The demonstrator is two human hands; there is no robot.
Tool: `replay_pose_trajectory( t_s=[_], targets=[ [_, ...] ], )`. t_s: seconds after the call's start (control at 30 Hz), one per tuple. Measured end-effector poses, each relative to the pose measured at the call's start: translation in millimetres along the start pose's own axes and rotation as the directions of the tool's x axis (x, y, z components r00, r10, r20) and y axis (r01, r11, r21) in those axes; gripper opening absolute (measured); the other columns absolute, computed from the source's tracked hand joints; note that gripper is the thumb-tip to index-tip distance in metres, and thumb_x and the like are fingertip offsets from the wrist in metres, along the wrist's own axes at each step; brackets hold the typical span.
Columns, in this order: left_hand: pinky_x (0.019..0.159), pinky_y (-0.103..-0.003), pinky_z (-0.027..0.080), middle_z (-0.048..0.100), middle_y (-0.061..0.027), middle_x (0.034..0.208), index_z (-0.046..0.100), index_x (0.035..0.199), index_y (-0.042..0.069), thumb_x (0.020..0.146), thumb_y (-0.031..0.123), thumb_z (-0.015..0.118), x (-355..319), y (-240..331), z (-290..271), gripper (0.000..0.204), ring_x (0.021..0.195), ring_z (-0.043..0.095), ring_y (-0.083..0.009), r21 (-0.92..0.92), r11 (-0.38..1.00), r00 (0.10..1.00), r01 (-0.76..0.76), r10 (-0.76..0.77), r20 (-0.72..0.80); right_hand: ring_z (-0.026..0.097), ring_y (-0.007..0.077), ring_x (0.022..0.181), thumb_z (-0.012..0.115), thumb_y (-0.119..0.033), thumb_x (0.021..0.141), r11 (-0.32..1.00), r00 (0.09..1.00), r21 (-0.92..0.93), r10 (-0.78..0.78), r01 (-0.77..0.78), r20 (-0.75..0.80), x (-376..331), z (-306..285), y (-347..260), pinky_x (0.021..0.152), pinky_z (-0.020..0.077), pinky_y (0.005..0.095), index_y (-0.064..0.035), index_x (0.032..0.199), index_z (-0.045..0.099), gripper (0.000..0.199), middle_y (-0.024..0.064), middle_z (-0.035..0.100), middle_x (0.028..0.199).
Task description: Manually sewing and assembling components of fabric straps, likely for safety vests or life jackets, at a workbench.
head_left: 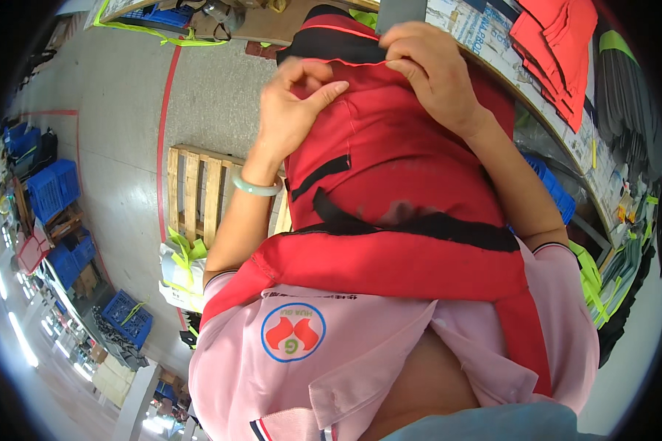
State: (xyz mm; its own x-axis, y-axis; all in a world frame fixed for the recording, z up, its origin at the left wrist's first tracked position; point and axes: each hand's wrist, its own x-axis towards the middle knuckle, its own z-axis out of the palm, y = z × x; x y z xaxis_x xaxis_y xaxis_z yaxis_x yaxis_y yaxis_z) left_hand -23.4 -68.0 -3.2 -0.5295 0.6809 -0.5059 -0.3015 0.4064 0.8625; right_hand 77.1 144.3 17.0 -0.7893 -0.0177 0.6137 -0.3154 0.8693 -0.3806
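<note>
A black cloth piece with thin red edging lies at the far end of my lap, over the red apron I wear. My right hand is closed, its thumb and forefinger pinching the near red edge of the black cloth. At the left end of that edge is my left hand, slightly blurred. Its fingers are half curled, the thumb stands apart from them, and nothing shows between. A pale green bangle circles my left wrist. Between the two hands the red edge runs nearly straight.
To the right, a worktable holds stacked red-orange cloth pieces and dark grey pieces. A blue crate is below it. On the left are a wooden pallet, a white bag with lime straps and blue crates.
</note>
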Motion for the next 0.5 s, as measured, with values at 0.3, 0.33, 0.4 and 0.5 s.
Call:
replay_pose_trajectory(
  t_s=[0.3,0.33,0.4,0.5],
  targets=[
    [0.072,-0.026,0.049,0.07,-0.0064,0.09,0.066,0.095,-0.001,0.091,0.018,0.062,20,-4,13,0.02,0.075,0.062,-0.0135,-0.037,0.948,0.916,-0.317,0.296,-0.27,0.059,0.0267,0.089,0.067,-0.015,0.079,0.865,0.907,0.273,0.41,-0.42,0.095,8,-4,-3,0.079,0.0475,0.0345,-0.0085,0.097,0.06,0.02,0.008,0.06,0.095],
    [0.074,-0.025,0.05,0.069,-0.006,0.097,0.067,0.096,-0.002,0.093,0.019,0.06,22,0,6,0.022,0.08,0.063,-0.011,-0.237,0.941,0.931,-0.242,0.157,-0.329,0.056,0.0271,0.1,0.069,-0.012,0.076,0.979,0.98,-0.046,0.2,-0.2,-0.004,8,-8,16,0.087,0.044,0.0374,-0.0119,0.108,0.059,0.034,0.0072,0.058,0.106],
    [0.078,-0.027,0.053,0.067,-0.0098,0.1,0.062,0.104,-0.003,0.095,0.017,0.057,32,2,-6,0.023,0.087,0.065,-0.0157,-0.605,0.768,0.969,-0.209,0.08,-0.234,0.051,0.0262,0.109,0.068,-0.009,0.074,0.952,0.962,-0.217,0.244,-0.214,0.122,0,-10,32,0.095,0.0378,0.0393,-0.0154,0.12,0.056,0.048,0.006,0.055,0.115],
    [0.08,-0.03,0.054,0.066,-0.0111,0.102,0.059,0.107,-0.003,0.095,0.017,0.055,43,12,-5,0.023,0.091,0.066,-0.0188,-0.71,0.686,0.983,-0.161,0.051,-0.174,0.051,0.0257,0.111,0.065,-0.006,0.077,0.934,0.97,-0.32,0.208,-0.159,0.125,-4,5,58,0.096,0.0378,0.0383,-0.0148,0.122,0.057,0.047,0.0056,0.056,0.118]
  ],
)
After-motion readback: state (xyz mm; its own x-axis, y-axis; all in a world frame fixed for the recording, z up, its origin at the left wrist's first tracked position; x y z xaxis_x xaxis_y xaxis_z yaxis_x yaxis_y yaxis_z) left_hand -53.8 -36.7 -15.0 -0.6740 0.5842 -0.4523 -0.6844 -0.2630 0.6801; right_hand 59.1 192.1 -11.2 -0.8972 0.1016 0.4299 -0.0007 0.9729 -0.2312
